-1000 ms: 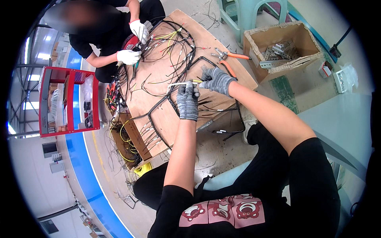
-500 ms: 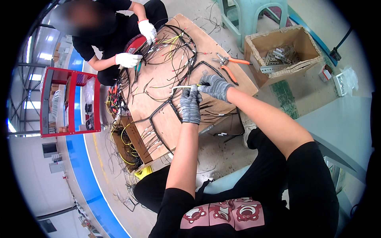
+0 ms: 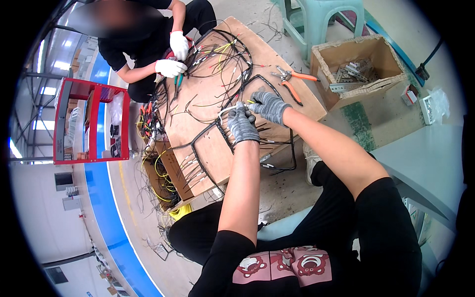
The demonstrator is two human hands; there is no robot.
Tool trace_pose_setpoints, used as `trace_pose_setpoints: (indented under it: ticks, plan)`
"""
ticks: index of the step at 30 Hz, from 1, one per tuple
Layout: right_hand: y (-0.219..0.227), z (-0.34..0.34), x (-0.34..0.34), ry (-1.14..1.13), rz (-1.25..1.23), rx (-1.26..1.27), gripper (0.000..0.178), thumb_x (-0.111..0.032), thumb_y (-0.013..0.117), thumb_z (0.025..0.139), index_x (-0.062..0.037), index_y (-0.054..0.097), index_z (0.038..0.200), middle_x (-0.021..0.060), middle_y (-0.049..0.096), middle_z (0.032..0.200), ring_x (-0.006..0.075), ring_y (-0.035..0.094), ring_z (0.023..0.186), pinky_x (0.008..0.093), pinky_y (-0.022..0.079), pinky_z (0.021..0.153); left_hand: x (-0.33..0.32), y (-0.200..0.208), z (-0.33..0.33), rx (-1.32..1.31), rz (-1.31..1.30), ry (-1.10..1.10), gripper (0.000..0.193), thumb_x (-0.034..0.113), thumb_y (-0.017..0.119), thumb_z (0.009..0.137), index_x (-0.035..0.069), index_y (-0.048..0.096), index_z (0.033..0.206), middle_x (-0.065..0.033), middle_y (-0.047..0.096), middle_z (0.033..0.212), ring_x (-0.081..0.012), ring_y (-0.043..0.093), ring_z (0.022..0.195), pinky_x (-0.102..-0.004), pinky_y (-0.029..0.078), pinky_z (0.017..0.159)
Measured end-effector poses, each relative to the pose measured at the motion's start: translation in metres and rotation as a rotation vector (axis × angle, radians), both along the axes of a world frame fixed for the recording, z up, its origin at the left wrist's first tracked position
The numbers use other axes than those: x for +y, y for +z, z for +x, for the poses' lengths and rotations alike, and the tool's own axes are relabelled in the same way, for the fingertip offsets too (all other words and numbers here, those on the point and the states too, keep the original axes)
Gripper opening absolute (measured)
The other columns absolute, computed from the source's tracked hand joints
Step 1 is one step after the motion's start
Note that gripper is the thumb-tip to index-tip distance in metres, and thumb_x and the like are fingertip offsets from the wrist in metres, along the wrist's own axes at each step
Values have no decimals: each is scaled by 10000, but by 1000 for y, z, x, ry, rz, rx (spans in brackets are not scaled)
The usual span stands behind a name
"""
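Note:
Over a wooden board point(image 3: 277, 62) my left hand point(image 3: 242, 126), in a grey knit glove, closes round a thin white tube point(image 3: 225, 110) whose free end bends down to the left. My right hand point(image 3: 270, 107), gloved alike, is pinched beside it. A short yellow wire end point(image 3: 251, 102) shows at its fingertips; the rest is hidden by the gloves. Beneath both hands lies a black wire harness point(image 3: 198, 136) with branching bundles and white-tagged ends. Orange-handled wire strippers point(image 3: 292, 79) rest on the board beyond my right hand.
Across the board a co-worker's white-gloved hands point(image 3: 173, 64) hold green-handled pliers point(image 3: 178, 81). A cardboard box point(image 3: 341, 94) of metal brackets stands at right, near a pale green stool point(image 3: 324, 10). A grey tabletop point(image 3: 420, 153) juts in at right. A red shelf point(image 3: 91, 148) stands far left.
My left hand has tilted and shifted slightly right, still on the white tube; the right stays close by. The co-worker's hands have moved closer together, now on the green-handled pliers. The whole view has shifted a little.

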State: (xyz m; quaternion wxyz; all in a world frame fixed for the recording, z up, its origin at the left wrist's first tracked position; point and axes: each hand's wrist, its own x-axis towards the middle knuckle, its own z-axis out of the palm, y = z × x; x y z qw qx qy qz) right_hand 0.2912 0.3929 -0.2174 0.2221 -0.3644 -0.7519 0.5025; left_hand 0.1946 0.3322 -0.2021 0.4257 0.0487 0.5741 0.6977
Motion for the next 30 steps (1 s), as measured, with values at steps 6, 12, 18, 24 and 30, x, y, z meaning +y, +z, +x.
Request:
trace_pose_setpoints:
  ticks: [6,12,18,24,30]
  plan:
    - [-20,21,4,-65,-67,114,205,-213,569,827,-15,568,881,122,569,747,208,545,659,315,445,655,-14,7,-97,271,168,140,76,102,560,844,94,520,780,8,487,598,-66,417,460,-179,341,377]
    - [-19,16,8,-7,-340,214,145,-53,574,814,0,576,949,40,576,787,102,525,687,259,465,642,-21,-3,-34,412,-65,-411,148,80,584,831,46,597,974,-2,562,703,-58,495,542,-170,410,457]
    - [-8,24,5,35,-275,147,124,-58,616,775,-12,562,877,53,575,754,124,537,704,265,461,658,-16,-13,-5,469,-51,-461,78,111,574,849,42,597,881,7,562,683,-45,471,529,-173,378,444]
    - [-20,47,8,-5,-118,-64,155,-111,601,781,-21,592,906,100,637,838,214,595,793,311,458,757,-13,-17,-6,385,-18,-344,93,111,590,838,35,569,886,1,539,692,-59,481,542,-181,404,448]
    - [-18,56,11,-21,-104,-177,176,-130,599,785,-34,613,932,130,637,847,250,605,793,335,465,749,-8,-18,3,396,-66,-316,96,126,611,824,45,575,862,9,533,656,-55,474,513,-178,401,443]
